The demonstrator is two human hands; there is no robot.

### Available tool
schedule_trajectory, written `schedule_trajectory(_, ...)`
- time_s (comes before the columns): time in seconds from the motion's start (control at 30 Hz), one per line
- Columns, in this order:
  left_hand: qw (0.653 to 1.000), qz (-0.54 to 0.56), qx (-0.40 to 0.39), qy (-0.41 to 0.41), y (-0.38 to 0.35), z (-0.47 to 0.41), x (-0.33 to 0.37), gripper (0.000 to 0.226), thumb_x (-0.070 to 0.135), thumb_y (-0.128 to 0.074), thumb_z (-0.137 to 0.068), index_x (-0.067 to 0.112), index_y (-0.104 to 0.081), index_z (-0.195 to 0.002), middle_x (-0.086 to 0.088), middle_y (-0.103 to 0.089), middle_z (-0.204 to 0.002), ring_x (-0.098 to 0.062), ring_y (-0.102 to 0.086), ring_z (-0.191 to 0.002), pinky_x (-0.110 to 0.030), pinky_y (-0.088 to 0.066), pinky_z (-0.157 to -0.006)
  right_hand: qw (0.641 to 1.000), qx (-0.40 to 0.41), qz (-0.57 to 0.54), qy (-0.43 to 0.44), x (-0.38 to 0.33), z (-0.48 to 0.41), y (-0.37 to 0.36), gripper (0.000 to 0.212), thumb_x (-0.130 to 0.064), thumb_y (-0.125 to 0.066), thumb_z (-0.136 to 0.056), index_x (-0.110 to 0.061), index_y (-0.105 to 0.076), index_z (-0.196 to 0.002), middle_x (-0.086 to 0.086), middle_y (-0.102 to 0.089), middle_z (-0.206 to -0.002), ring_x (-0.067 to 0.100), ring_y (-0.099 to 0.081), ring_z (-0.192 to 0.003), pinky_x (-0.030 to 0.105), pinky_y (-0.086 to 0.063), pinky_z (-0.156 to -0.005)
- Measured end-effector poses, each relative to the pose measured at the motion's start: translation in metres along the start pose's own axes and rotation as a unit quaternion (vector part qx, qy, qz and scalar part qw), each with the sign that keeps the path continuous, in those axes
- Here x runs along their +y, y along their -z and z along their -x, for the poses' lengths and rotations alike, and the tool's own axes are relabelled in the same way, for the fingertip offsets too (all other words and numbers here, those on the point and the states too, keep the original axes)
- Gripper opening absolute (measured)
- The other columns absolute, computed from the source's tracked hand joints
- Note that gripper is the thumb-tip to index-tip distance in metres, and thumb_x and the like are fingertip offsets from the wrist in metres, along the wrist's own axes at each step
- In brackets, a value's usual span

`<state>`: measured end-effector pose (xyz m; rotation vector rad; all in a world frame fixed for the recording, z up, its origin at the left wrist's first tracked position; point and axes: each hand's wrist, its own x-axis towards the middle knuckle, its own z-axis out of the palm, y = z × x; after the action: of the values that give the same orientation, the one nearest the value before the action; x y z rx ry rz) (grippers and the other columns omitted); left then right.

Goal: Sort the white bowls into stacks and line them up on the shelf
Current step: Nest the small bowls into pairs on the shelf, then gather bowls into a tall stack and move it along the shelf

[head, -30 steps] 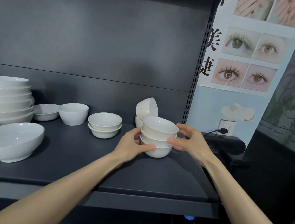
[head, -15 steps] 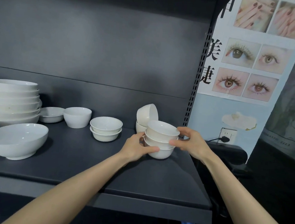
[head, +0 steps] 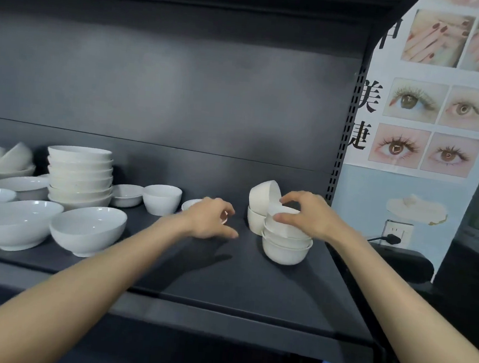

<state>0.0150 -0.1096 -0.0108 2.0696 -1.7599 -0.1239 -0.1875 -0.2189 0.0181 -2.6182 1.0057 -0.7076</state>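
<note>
Rightward, three nested bowls [head: 286,250] stand before two rear bowls [head: 259,209].

dark grey back panel [head: 168,88]; beside it, pale blue wall [head: 362,192] with eye-and-nail poster [head: 429,111] and socket [head: 397,231]

On the shelf [head: 223,281], a three-bowl stack [head: 286,246] sits front right with a tilted bowl [head: 263,196] on another just behind it, a tall bowl stack [head: 79,177] rear left, two large bowls [head: 87,230] before that, and a shallow dish [head: 127,196] and a single small bowl [head: 161,199] between the stacks.
</note>
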Motion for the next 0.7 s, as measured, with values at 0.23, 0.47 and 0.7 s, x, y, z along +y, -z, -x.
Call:
schedule_trajectory(0.23, 0.995, -0.068, 0.067, 0.016, 0.072, 0.054, -0.064, 0.058, 0.041, -0.071, -0.081, 0.014, -0.054, -0.130, -0.003, -0.061, -0.127, -0.023, -0.054, -0.119, -0.037, -0.043, -0.100, 0.998, 0.003, 0.027, 0.056, -0.083, -0.016, -0.032, 0.045, -0.033, -0.065, -0.088, -0.014, -0.056, -0.128, 0.005, -0.054, -0.135, 0.026, -0.042, -0.129, 0.033, -0.033, -0.103)
schedule_trajectory(0.47, 0.992, -0.088, 0.089, 0.035, 0.115, 0.119, -0.147, 0.059, 0.040, -0.071, -0.081, 0.014, -0.054, -0.130, -0.005, -0.059, -0.131, -0.023, -0.053, -0.121, -0.033, -0.042, -0.099, 0.997, -0.005, -0.007, 0.076, -0.172, -0.024, -0.088, 0.044, -0.031, -0.066, -0.086, -0.014, -0.058, -0.126, 0.004, -0.054, -0.135, 0.023, -0.046, -0.127, 0.040, -0.038, -0.104)
schedule_trajectory(0.7, 0.995, -0.055, 0.079, 0.039, 0.125, 0.164, -0.218, 0.060, 0.040, -0.073, -0.080, 0.014, -0.053, -0.131, -0.002, -0.055, -0.135, -0.019, -0.049, -0.125, -0.030, -0.039, -0.103, 0.997, -0.038, -0.034, 0.057, -0.226, -0.014, -0.151, 0.053, -0.037, -0.071, -0.083, -0.015, -0.056, -0.128, 0.004, -0.059, -0.127, 0.019, -0.053, -0.108, 0.030, -0.042, -0.091)
